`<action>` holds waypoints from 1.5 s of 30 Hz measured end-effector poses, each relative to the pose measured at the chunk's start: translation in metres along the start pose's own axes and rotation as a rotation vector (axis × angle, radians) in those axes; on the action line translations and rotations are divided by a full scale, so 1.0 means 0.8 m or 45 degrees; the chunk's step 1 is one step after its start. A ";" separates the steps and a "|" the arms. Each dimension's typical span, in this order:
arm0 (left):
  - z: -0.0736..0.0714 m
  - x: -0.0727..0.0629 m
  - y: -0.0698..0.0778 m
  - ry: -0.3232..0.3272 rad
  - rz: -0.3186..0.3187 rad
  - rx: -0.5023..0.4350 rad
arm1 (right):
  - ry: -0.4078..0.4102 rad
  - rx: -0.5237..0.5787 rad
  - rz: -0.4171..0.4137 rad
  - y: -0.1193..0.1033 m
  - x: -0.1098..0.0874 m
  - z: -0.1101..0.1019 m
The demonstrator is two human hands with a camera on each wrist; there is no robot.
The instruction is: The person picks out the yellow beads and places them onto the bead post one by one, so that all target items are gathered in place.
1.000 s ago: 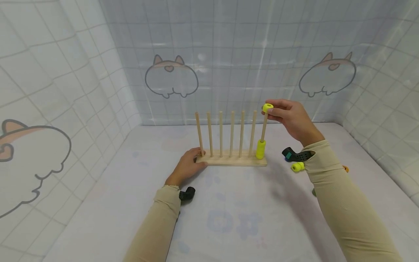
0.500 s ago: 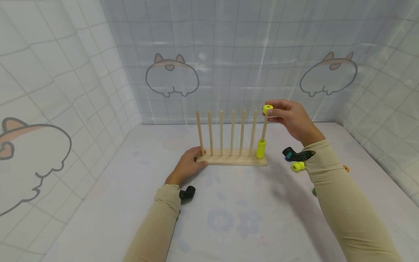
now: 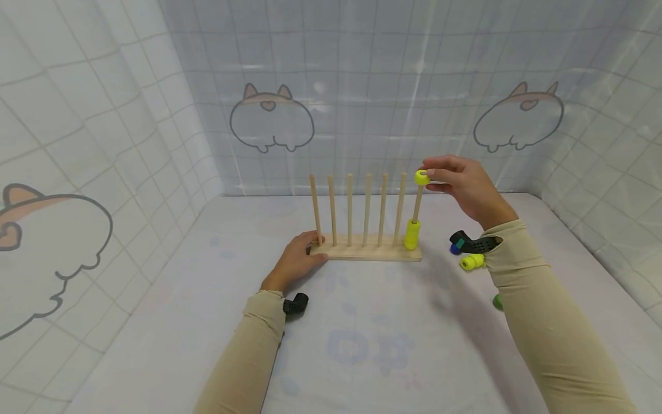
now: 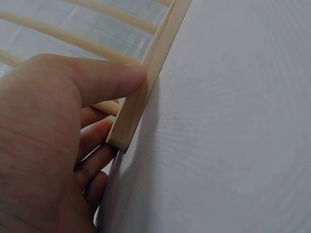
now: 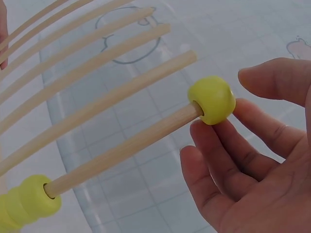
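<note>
A wooden peg rack [image 3: 367, 252] with several upright pegs stands on the cloth. My left hand [image 3: 297, 260] grips its left end, the thumb on the front edge and the fingers behind [image 4: 92, 150]. A yellow bead [image 5: 214, 99] sits threaded at the top of the rightmost peg [image 5: 126, 148]. Beside it is my right hand [image 3: 465, 181]. In the right wrist view the thumb [image 5: 272, 80] stands apart from this bead, while other fingertips touch its underside and far side. Lower on the same peg, yellow beads [image 3: 412, 234] are stacked at the base.
On the cloth right of the rack lie yellow beads [image 3: 472, 262], a blue bead [image 3: 455, 249] and a green piece [image 3: 498, 302] partly behind the right sleeve. A tile-patterned sheet [image 3: 393, 103] hangs behind and along both sides.
The yellow bead has come down slightly onto the rightmost peg's tip. My right hand has loosened and shifted a little right; an orange piece is now hidden by the sleeve. The left hand stays put.
</note>
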State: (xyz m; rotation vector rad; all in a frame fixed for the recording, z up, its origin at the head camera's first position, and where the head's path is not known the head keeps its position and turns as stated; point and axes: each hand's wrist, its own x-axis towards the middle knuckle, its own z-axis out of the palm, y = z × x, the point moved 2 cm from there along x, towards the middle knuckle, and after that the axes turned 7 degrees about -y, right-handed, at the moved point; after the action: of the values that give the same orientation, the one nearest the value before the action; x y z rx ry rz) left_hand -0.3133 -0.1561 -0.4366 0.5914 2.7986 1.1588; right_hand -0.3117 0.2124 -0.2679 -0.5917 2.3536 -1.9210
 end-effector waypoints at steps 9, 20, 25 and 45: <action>-0.001 0.000 0.003 0.008 0.024 -0.012 | 0.000 0.047 -0.023 0.002 0.000 -0.003; -0.002 0.001 0.000 0.012 0.014 0.008 | 0.026 0.068 -0.066 0.002 -0.011 -0.007; -0.001 0.000 0.001 0.010 0.014 0.012 | 0.066 0.162 -0.072 0.021 -0.026 -0.015; 0.001 0.001 -0.001 -0.001 -0.002 0.006 | 0.174 0.182 0.021 0.084 -0.089 -0.049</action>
State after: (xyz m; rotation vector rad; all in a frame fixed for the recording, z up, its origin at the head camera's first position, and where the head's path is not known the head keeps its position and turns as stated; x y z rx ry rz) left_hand -0.3140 -0.1563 -0.4377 0.5898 2.8016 1.1522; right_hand -0.2738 0.2824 -0.3377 -0.4423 2.2615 -2.1646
